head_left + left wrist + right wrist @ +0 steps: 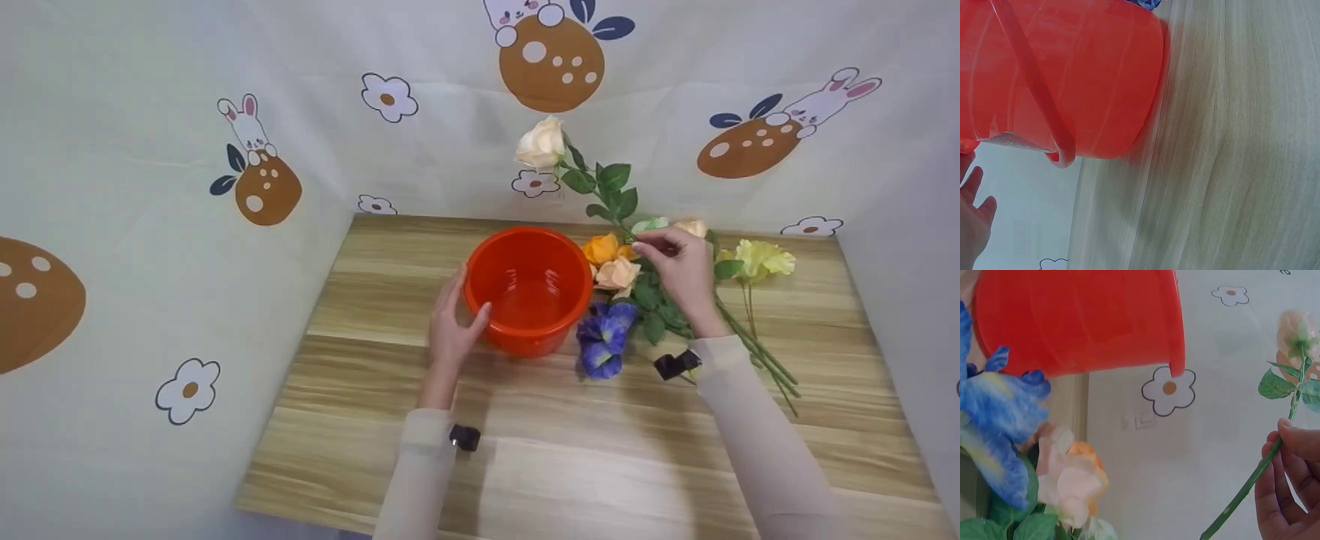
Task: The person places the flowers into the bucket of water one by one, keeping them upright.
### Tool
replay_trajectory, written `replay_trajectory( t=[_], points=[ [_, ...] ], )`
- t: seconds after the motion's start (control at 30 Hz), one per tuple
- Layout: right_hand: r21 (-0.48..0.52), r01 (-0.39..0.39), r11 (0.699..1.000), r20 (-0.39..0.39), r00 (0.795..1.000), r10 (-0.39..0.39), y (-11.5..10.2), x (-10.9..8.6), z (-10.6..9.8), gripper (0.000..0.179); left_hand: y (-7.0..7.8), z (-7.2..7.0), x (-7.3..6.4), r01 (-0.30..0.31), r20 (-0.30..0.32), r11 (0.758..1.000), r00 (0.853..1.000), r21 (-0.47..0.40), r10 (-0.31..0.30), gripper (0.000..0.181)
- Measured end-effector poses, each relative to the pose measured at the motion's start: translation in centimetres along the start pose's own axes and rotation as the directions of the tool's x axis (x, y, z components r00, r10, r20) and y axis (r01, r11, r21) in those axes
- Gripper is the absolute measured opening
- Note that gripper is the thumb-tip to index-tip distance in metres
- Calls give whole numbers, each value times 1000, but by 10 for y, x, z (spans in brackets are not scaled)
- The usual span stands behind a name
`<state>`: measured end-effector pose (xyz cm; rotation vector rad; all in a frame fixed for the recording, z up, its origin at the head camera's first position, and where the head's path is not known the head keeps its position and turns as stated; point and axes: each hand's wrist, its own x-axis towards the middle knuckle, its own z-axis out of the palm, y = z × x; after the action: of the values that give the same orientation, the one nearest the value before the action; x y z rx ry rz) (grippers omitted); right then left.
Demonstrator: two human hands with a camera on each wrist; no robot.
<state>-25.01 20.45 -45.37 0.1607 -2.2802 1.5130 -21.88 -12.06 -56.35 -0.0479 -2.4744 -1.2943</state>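
My right hand (679, 262) pinches the green stem of a cream rose (541, 142) between thumb and fingers. The bloom points up and to the left, above the bucket's height, with leaves along the stem; in the right wrist view the stem (1252, 481) runs on below the fingers. A red plastic bucket (529, 341) stands upright on the table, its inside bare. Against its left side rests my left hand (454, 330), fingers extended and thumb at the rim. The left wrist view shows the bucket's handle (1033, 79) hanging down and only part of that hand.
Right of the bucket lie artificial flowers: a blue-purple iris (604, 341), a peach rose (617, 274), an orange rose (602, 247) and a yellow flower (761, 259), their stems (765, 356) trailing right. Behind the wooden table (360, 300) hangs a patterned cloth (442, 150).
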Motion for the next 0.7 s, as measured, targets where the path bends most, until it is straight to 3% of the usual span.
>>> replay_trajectory(
  t=[0.23,0.7],
  points=[
    [40,9,999,57,998,-11,10,11,24,16,-1,-1,0,-9,-6,1000,1000,-4,9,69],
    [77,36,996,127,991,-46,-20,15,71,15,-1,1,-2,8,6,999,1000,-31,-7,69]
  ],
)
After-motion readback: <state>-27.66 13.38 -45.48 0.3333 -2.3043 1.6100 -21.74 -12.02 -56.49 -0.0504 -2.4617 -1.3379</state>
